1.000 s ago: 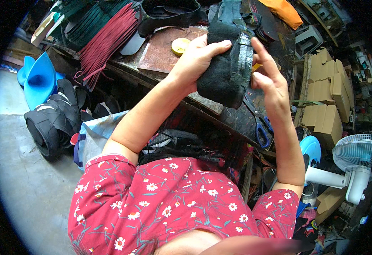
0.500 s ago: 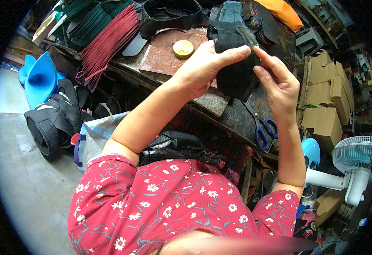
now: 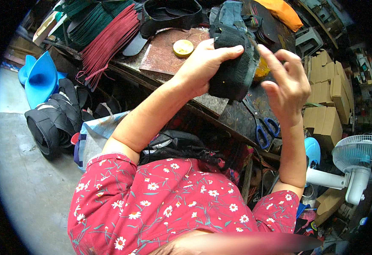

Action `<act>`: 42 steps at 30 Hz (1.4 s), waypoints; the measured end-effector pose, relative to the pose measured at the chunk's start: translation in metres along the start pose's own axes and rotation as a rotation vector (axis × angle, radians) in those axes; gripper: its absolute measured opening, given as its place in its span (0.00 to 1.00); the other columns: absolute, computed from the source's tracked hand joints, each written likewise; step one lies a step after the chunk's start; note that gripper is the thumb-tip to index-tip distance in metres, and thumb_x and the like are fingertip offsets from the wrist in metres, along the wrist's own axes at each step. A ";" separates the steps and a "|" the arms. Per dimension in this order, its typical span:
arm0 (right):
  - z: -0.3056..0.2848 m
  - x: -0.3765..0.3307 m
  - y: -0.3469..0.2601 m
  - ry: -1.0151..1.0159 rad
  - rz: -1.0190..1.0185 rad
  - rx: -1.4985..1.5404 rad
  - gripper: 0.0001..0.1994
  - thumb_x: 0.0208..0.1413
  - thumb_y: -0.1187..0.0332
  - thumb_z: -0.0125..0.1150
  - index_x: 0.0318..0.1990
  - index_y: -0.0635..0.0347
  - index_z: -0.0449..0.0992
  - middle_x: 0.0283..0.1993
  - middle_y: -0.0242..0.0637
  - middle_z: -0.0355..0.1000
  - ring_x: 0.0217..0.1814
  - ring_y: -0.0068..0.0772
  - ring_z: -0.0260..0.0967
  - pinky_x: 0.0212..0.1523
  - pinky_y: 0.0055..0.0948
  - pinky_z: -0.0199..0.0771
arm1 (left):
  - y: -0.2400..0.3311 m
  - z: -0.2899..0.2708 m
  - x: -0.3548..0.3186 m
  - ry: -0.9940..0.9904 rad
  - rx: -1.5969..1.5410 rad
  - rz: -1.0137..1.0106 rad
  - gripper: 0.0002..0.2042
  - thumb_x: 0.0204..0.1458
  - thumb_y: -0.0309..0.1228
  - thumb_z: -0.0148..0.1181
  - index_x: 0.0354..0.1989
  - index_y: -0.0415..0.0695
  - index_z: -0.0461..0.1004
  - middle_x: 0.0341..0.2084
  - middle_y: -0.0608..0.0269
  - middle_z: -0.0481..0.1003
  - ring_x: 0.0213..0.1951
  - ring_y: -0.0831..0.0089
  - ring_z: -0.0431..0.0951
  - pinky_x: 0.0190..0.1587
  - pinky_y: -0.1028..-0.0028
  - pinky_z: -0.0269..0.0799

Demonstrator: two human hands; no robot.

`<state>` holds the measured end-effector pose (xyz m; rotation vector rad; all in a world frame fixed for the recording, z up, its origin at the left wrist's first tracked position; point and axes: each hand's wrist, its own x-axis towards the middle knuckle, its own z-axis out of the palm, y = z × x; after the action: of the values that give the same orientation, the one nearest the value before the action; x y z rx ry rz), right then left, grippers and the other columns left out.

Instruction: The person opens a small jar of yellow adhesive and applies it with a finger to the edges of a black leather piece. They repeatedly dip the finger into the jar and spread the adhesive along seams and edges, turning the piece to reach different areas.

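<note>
Filling the lower middle, red flowered sleeves (image 3: 160,204), bare forearms rising from them toward the cluttered tabletop (image 3: 169,51) above. Left of that, grey concrete floor (image 3: 20,170) carrying a stack of black curved pieces (image 3: 52,123) and, behind it, bright blue moulded shapes (image 3: 39,76). Along the upper left, bundles of red strips (image 3: 107,42) beside green ones (image 3: 88,23), fanned out on the tabletop. At the right edge, piled cardboard boxes (image 3: 326,102), and below them a small white and blue fan (image 3: 354,163) facing up. Near the top right, an orange piece of material (image 3: 283,12).

Held up over the tabletop, between both hands, a dark fuzzy shoe upper (image 3: 232,70), black with a paler edge along its right side. Left hand (image 3: 200,66) closed around its left side, thumb stretched across the top, fingers hidden behind. Right hand (image 3: 288,83) just beside the right edge, fingers loosely spread and curled, index and thumb tips at or very near the edge; actual contact not clear from here.

Under the shoe upper, blue-handled scissors (image 3: 262,129) lying flat on the dark tabletop. Further left, on a brown sheet (image 3: 162,55), a small round yellow tin (image 3: 183,47), open side up, well apart from both hands.
</note>
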<state>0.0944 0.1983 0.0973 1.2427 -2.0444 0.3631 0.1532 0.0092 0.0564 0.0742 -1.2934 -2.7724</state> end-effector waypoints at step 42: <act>0.002 -0.014 -0.019 -0.228 0.085 0.603 0.32 0.59 0.36 0.46 0.55 0.53 0.78 0.40 0.42 0.72 0.39 0.44 0.73 0.41 0.33 0.74 | -0.009 -0.018 0.007 -0.082 -0.172 0.009 0.11 0.58 0.30 0.59 0.47 0.39 0.74 0.38 0.60 0.80 0.35 0.73 0.82 0.40 0.72 0.81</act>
<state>0.1133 0.1966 0.0841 1.6058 -2.2698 0.9716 0.1476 0.0010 0.0378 -0.0569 -1.0619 -2.8940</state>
